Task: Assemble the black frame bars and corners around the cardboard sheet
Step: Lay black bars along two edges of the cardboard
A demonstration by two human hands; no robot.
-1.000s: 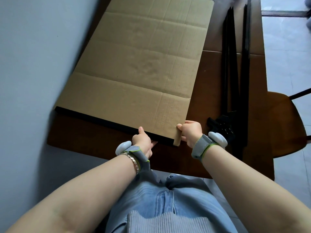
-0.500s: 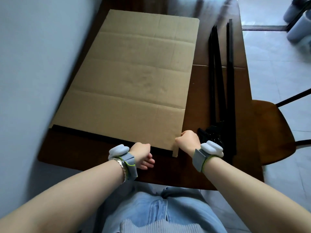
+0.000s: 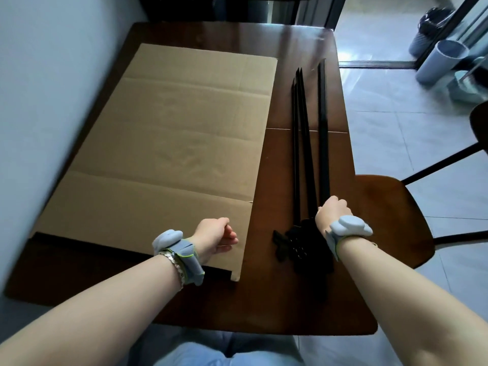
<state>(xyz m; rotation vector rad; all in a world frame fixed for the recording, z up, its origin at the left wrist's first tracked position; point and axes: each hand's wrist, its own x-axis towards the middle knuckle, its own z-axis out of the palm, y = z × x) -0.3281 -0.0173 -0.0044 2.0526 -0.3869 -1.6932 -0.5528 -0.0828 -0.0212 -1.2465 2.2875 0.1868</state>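
Observation:
A large cardboard sheet (image 3: 171, 154) lies flat on the dark wooden table (image 3: 277, 299). One black frame bar (image 3: 79, 243) runs along the sheet's near edge. Right of the sheet lie three loose black bars (image 3: 303, 143), with black corner pieces (image 3: 290, 247) heaped at their near ends. My left hand (image 3: 215, 240) hovers over the sheet's near right part, fingers loosely curled, holding nothing. My right hand (image 3: 332, 211) sits on the near end of the rightmost bar (image 3: 322, 128), fingers curled down over it; the fingertips are hidden.
A pale wall (image 3: 39, 114) runs along the table's left side. A brown wooden chair (image 3: 383, 215) stands against the table's right edge. On the tiled floor at the far right stand a grey cylinder (image 3: 438, 62) and a dark bin (image 3: 430, 30).
My right hand left the cardboard's near right corner and moved right onto the loose bars. My left hand lifted off the fitted bar and now hovers. The camera tilted up.

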